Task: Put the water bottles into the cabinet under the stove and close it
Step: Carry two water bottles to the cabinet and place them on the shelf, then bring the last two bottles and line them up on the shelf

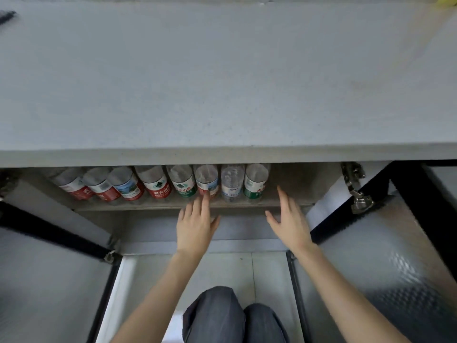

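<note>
Several clear water bottles [158, 184] with red, green and white labels stand in a row on the shelf of the open cabinet [291, 201] under the grey counter. My left hand [195, 225] is open with fingers spread, its fingertips touching a red-labelled bottle [207, 180] near the row's middle. My right hand [290, 221] is open too, in front of the bare shelf space just right of the last green-labelled bottle [256, 183], holding nothing. The bottles' tops are hidden by the counter's edge.
The grey counter [222, 82] fills the upper view. Both cabinet doors stand swung out: the left door [49, 273] and the right door [385, 256] with a metal hinge [356, 186]. My knees [232, 318] are low between them on the tiled floor.
</note>
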